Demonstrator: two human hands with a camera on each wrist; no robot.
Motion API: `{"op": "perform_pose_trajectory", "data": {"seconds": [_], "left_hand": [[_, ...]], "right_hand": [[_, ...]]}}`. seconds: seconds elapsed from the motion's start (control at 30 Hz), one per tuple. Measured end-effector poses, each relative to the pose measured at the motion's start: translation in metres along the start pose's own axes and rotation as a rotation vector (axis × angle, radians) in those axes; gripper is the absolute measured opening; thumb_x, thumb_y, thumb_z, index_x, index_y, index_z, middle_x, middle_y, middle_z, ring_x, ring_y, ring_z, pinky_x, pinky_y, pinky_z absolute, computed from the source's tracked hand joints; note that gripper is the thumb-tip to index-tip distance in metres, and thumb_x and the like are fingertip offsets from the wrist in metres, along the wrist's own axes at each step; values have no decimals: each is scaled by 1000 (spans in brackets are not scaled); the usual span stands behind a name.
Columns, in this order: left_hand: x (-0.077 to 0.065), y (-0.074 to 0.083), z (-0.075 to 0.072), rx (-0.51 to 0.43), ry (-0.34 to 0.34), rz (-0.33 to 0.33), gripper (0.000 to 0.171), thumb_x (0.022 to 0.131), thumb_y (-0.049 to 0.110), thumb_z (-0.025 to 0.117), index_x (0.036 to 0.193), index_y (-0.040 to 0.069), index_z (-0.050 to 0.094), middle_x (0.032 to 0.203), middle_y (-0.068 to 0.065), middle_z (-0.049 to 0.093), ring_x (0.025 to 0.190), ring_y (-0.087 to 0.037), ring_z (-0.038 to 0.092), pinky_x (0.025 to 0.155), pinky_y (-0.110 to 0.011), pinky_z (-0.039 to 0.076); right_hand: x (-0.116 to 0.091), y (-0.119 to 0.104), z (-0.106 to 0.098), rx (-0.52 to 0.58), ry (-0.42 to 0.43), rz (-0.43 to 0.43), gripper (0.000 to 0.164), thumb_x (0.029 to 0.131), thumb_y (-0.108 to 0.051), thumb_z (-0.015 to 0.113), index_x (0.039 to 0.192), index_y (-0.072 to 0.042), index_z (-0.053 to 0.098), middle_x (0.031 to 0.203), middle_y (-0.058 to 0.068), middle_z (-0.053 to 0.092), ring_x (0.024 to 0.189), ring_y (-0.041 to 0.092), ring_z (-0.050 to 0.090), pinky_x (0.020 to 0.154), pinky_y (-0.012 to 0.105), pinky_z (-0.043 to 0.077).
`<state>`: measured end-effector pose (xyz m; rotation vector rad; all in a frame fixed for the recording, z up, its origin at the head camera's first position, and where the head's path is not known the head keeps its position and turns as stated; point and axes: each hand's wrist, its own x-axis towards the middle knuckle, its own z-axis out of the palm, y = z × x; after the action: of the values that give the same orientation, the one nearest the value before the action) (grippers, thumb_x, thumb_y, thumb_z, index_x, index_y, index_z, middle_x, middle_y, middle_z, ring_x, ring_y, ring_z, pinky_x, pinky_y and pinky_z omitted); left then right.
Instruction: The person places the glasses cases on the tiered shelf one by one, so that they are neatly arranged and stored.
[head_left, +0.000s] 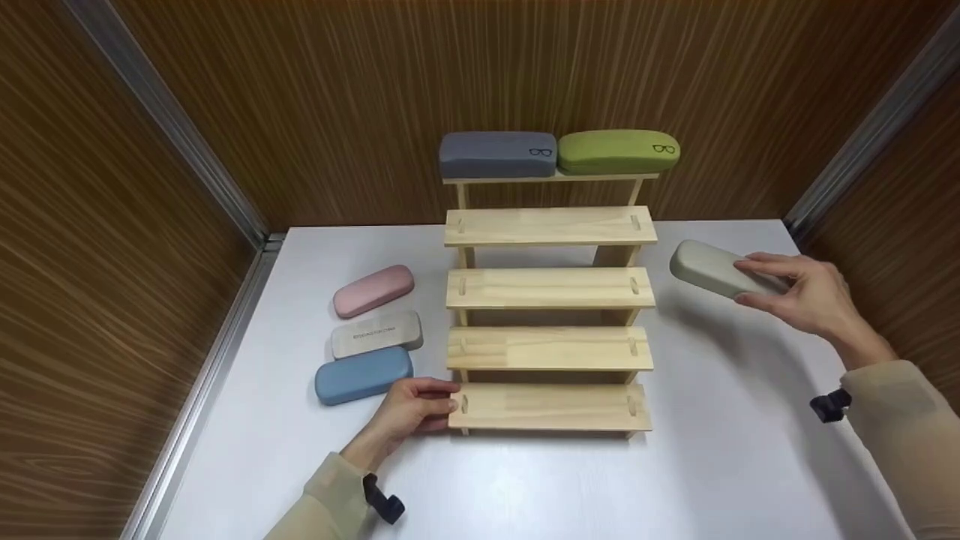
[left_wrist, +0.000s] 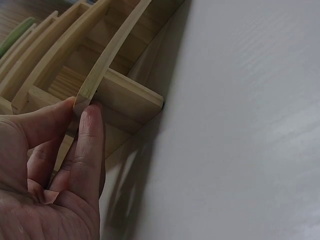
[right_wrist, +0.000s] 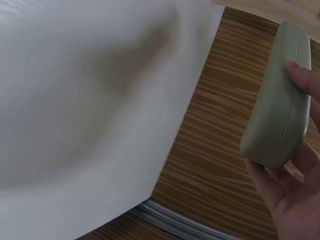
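In the head view, my right hand (head_left: 806, 292) grips a pale grey-green glasses case (head_left: 709, 268) above the table, right of a wooden stepped rack (head_left: 551, 288). The right wrist view shows this glasses case (right_wrist: 280, 100) closed, with fingers and thumb around it. My left hand (head_left: 416, 405) pinches the left end of the rack's lowest shelf; the left wrist view shows thumb and fingertips on the shelf's end (left_wrist: 85, 95). A grey-blue glasses case (head_left: 495, 154) and a lime green glasses case (head_left: 615, 152) lie side by side on the top shelf.
Left of the rack lie a pink glasses case (head_left: 373, 290), a light grey glasses case (head_left: 379, 334) and a blue glasses case (head_left: 360, 376), on the white table (head_left: 510, 487). Brown wood-grain panels (head_left: 360, 112) with metal edging enclose the back and sides.
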<state>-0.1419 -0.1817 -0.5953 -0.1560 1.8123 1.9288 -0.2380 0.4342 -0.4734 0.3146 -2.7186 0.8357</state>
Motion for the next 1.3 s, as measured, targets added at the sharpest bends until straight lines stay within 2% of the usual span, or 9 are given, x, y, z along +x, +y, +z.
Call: {"op": "perform_pose_trajectory", "data": {"seconds": [0.1,0.17,0.33,0.43,0.77,0.93,1.3], "left_hand": [[1,-1,0,2,1,-1,36,98,4,83,133,-4,78,106,3,84,91,-8,81,79,-24,70],[1,-1,0,5,2,-1,36,98,4,83,133,-4,78,106,3,84,91,-8,81,79,-24,70],[1,-1,0,10,6,-4,37,98,5,84,134,-3,78,106,3,84,90,-8,81,78,-23,70],[0,-2,0,11,6,-4,38,98,5,84,134,-3,78,106,3,85,90,-8,81,78,-23,70],[-1,-1,-1,-4,-5,4,39,98,3,83,135,-4,76,110,-2,85,94,-12,83,83,-26,71],[-1,-1,0,-6,-3,2,37,98,2,83,134,-4,78,108,1,84,92,-10,82,80,-24,70],[0,0,1,2,2,-5,38,98,3,82,135,-3,77,107,3,84,91,-9,82,79,-24,70]], "right_hand": [[1,-8,-7,19,25,-73,54,76,-8,102,127,-18,87,124,-50,63,107,-34,50,77,2,38],[2,-14,-11,39,27,-91,55,75,-5,102,126,-17,88,122,-54,60,107,-32,52,78,1,39],[3,-31,-24,74,31,-89,57,72,0,102,124,-17,88,121,-52,64,105,-26,56,80,0,39],[5,-42,-32,74,41,-116,58,70,3,102,123,-16,89,121,-52,64,105,-26,57,82,-1,40],[21,-75,-51,104,55,-277,62,65,14,100,121,-7,88,125,-47,68,107,-20,62,86,-1,44],[30,-88,-52,84,46,-356,63,63,13,101,120,-9,88,127,-44,70,99,-17,62,81,4,43],[51,-108,-42,79,20,-410,59,65,6,102,120,-12,89,130,-37,71,108,-19,62,77,7,42]]}}
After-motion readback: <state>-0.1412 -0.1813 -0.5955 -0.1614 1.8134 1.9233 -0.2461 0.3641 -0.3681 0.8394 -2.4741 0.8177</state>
